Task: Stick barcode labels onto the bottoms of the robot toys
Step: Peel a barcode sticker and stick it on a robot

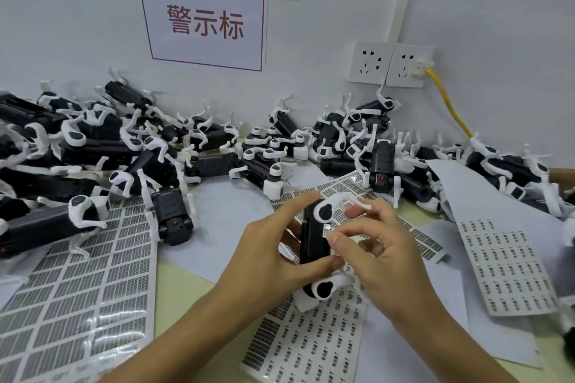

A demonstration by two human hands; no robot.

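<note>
Both forearms are seen coming up from the bottom edge, and between them a black robot toy is held above the tabletop, over a sheet of labels. The left hand is curled round the toy's body from the left, its thumb pressed against the near end and its fingers wrapped behind. The right hand is brought in from the right, thumb and forefinger pinched on what looks to be a small barcode label — it is touching the dark flat face of the toy, just below a white leg joint.

The toy's long axis is laid roughly away from the camera, near end low, far end higher. Its flat underside is turned toward the right hand, so that hand is judged the nearer one for the pressing-down; the left is needed only to steady the body. Whether the label is already stuck flat or merely held at the surface cannot be told.

The toy is seen as a slim black block with white legs and rounded white-and-black joints at both ends. Many more of the same kind are heaped along the wall — a pile of toys to the left and others to the right. A larger label sheet is spread at left.
</note>
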